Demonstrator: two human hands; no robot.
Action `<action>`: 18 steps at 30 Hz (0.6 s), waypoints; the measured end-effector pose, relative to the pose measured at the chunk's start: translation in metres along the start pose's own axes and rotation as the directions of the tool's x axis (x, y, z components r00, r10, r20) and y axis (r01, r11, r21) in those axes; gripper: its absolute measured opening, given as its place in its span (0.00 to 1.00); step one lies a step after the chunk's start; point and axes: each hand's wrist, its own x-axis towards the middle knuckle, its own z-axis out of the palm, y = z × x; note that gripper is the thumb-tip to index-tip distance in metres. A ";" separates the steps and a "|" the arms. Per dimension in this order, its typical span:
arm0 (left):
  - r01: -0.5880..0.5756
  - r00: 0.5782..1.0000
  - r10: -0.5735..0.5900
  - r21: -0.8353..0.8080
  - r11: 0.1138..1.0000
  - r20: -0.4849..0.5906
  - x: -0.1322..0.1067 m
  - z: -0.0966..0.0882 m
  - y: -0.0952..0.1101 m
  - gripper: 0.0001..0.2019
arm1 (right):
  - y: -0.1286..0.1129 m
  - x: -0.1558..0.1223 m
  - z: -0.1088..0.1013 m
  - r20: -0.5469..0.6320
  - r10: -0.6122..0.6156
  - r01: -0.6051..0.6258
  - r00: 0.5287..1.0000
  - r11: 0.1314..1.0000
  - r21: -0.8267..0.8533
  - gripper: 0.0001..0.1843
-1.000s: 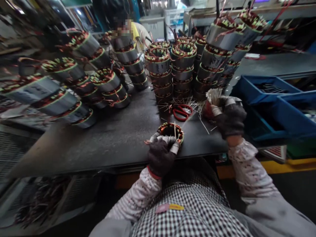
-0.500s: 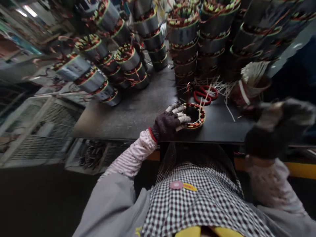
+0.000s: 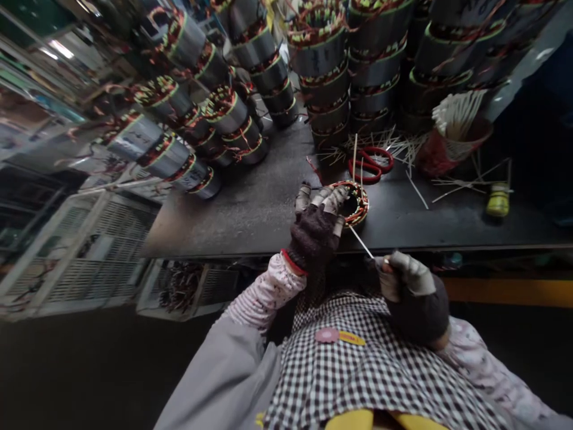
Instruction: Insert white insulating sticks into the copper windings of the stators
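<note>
A small wound stator ring [image 3: 357, 202] with copper coils lies on the dark workbench [image 3: 250, 209] near its front edge. My left hand [image 3: 317, 227], in a dark glove with taped fingertips, grips the ring's near rim. Two thin white strips stand up from the ring. My right hand [image 3: 409, 292], gloved the same way, is drawn back over my lap and pinches one thin white strip [image 3: 360, 242] that points toward the ring.
Stacks of large stators [image 3: 331, 71] fill the back and left of the bench. Red-handled scissors [image 3: 370, 165] lie behind the ring among loose strips. A red holder of white strips [image 3: 456, 128] and a small yellow-green bottle [image 3: 498, 200] stand to the right. Wire crates sit below left.
My right hand came back from the strip holder toward my lap, now pinching a single strip. My left hand stayed on the ring. The view tilted down and left.
</note>
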 end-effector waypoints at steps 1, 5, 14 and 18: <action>-0.002 1.000 0.002 0.001 1.000 0.023 0.001 0.001 -0.003 0.24 | -0.006 0.007 0.004 -0.024 -0.036 0.035 0.999 0.999 -0.026 0.09; 0.019 0.999 -0.019 -0.031 0.999 0.028 -0.001 0.011 -0.008 0.22 | -0.029 0.028 0.009 -0.039 -0.181 0.181 0.983 0.983 -0.015 0.15; 0.152 0.975 -0.155 -0.026 0.988 -0.162 -0.021 0.027 0.018 0.18 | -0.022 -0.004 -0.021 -0.084 -0.189 0.187 0.978 0.982 -0.026 0.15; 0.140 0.981 -0.150 -0.091 0.986 -0.119 -0.023 0.017 0.020 0.15 | -0.022 0.007 -0.018 -0.084 -0.197 0.189 0.977 0.977 -0.098 0.12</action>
